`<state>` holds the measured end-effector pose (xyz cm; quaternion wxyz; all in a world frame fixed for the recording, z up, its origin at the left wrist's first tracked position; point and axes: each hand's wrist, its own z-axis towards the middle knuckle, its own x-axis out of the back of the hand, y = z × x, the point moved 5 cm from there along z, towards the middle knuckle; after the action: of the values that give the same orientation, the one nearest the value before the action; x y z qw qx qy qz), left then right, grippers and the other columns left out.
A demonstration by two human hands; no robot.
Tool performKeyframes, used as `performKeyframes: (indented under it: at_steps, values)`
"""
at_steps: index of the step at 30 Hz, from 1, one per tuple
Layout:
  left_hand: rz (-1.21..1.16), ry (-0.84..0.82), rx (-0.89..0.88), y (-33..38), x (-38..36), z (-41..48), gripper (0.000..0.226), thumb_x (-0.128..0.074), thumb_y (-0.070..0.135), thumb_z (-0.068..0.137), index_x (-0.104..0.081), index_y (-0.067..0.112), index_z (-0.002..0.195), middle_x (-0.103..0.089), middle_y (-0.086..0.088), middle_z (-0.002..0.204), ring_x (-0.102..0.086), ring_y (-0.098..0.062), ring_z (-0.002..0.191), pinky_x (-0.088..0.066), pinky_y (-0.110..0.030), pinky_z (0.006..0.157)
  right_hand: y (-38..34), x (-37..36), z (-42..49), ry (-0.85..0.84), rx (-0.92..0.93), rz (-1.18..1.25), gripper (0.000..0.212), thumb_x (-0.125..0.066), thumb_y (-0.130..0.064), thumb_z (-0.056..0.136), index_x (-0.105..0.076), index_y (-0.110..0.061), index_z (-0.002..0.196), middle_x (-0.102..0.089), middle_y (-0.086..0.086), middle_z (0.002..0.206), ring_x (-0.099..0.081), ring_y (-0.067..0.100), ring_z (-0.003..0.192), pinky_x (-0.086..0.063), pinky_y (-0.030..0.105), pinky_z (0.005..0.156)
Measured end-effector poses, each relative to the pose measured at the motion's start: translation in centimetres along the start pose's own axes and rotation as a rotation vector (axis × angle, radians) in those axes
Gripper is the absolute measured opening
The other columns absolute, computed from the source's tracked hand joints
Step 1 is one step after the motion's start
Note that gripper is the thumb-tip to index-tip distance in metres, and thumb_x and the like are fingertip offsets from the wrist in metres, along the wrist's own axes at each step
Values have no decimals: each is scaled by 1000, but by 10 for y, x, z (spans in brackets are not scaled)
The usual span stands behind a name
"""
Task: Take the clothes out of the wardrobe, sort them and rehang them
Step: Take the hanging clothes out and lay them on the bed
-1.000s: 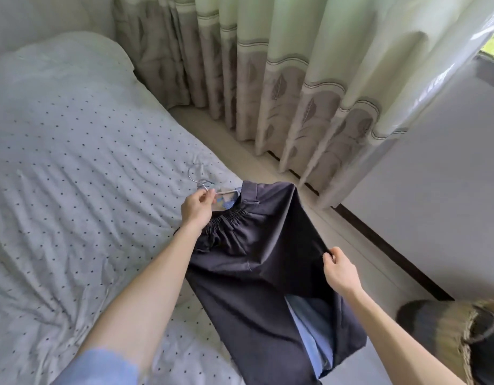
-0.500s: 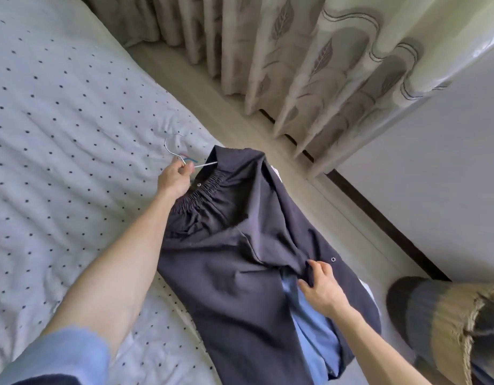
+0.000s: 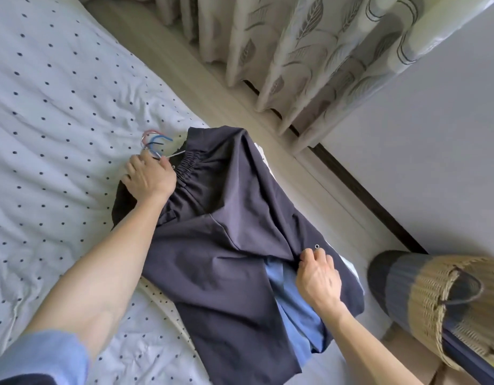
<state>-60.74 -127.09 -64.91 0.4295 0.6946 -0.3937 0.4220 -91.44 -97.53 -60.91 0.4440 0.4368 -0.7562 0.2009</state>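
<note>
Receiving bed (image 3: 59,107): the dotted white cover takes the load now. The clothes rest on its near corner instead of hanging above it as they did a second ago.
Dark garment (image 3: 226,218): down and spread out, elastic waistband at the far end, lower part overhanging the bed's edge. This looks like the laying-out step of sorting, with the garment out of the wardrobe and not yet rehung.
Blue garment (image 3: 284,301): peeking out from under the dark one by the right hand, with more of it showing than a second ago.
Left hand (image 3: 150,176): clamped on the hangers at the waistband, knuckles up. It has dropped from mid-air to hold them down on the bed.
Right hand (image 3: 318,276): well apart from the left, fingers curled and pinching dark fabric just below the eyelet. A second ago it gripped the garment's outer edge.
Hangers (image 3: 154,141): pink, blue and white hooks fan out on the cover beyond the fingers. Earlier they read as one thin pale hook.
Eyelet (image 3: 317,246): a small metal ring just above the right fingertips, not on show a second ago.
</note>
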Motion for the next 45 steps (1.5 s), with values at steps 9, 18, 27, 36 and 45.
performKeyframes:
  at_steps: [9,18,27,36,45]
  values:
    - [-108,-13,-627,37,-6,-198,56,-41,46,99,-36,33,153,-27,-5,162,-31,-27,146,-24,-58,114,27,14,-38,-148,141,161,29,-36,-24,96,-38,-17,68,-48,1,82,-50,29,86,-46,42,77]
    - [595,-541,-612,28,-32,-264,73,-31,55,101,4,29,159,14,1,166,19,-26,152,7,-60,120,102,-11,-88,-290,31,156,63,-36,-32,98,-17,-24,157,-19,6,164,-23,30,148,-29,43,118]
    - [596,-636,-709,91,31,-388,52,-37,39,99,-37,31,151,-51,1,146,-40,-23,138,-17,-52,118,195,66,-212,71,44,554,50,-46,-35,100,-38,-34,149,-41,-5,154,-35,17,143,-31,31,114]
    - [400,-436,-1388,238,76,-636,45,-44,41,98,-49,36,142,-49,11,148,-41,-13,139,-32,-41,115,378,94,-416,635,-146,716,32,-56,-34,98,-64,-36,129,-48,-15,146,-35,5,141,-31,31,118]
    - [307,-450,-2191,287,69,-989,42,-46,36,100,-50,35,142,-55,10,142,-47,-17,133,-39,-38,109,548,-2,-639,942,-696,692,34,-49,-36,94,-71,-28,119,-63,-5,133,-50,16,131,-23,13,113]
